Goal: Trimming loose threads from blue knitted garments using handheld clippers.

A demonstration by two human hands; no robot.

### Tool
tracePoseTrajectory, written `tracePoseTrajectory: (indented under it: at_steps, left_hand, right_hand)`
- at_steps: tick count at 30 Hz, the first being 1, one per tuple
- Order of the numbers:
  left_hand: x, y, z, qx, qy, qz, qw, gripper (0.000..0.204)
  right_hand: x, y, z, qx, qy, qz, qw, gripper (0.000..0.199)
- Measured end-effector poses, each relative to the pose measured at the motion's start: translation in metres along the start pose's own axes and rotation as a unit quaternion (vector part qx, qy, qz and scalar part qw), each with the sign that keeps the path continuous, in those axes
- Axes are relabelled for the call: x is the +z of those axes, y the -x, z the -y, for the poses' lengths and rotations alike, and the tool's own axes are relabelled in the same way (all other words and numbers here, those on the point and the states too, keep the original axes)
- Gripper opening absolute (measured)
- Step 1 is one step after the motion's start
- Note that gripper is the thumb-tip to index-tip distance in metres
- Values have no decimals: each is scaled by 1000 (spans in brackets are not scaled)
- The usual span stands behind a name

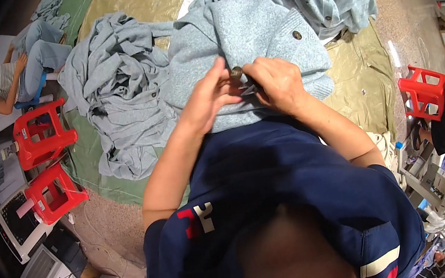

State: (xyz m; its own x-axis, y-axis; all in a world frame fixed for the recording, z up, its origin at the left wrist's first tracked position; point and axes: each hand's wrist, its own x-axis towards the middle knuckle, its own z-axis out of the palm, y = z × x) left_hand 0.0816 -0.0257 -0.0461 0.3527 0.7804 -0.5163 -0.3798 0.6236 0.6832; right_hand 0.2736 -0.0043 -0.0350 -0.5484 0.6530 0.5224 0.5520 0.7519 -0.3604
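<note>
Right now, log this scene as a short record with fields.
left hand: pinching a brown button on the grey-blue knit cardigan
right hand: gripping the cardigan edge beside the button
pile: more grey-blue cardigans on an olive sheet
seating: red plastic stools
nearby: another person's arm

top: dark navy short-sleeved shirt, loose and creased across the chest
chest print: blocky mark in red and white, on the left side
right sleeve: navy, with a cream stripe above a red stripe near the hem
forearms: bare from the sleeves down
left hand (pixel 207 97): no glove, no ring seen
right hand (pixel 278 85): no glove, no watch at the wrist
</note>
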Motion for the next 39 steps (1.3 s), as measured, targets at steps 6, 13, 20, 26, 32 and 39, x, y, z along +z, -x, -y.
tracePoseTrajectory:
  at_steps: [6,13,20,26,32,39]
  left_hand:
    - [8,-33,11,49,270,12,962,22]
    - [23,-16,-8,149,274,-36,950,16]
    - [21,-11,-4,152,282,-49,946,17]
    - [1,-11,-7,167,248,-152,942,18]
    - [-33,-26,-4,152,240,-132,950,21]
    - [-55,-41,2,127,276,-97,948,18]
  right_hand:
    - [-2,17,-5,27,24,13,999,35]
    - [-15,28,-42,106,112,-24,988,37]
    - [-42,32,-51,36,100,-65,992,25]
    - [-65,57,-25,26,51,1,998,31]
    - [-54,102,-38,231,26,7,973,49]
    - [-41,122,-47,251,-28,-62,965,40]
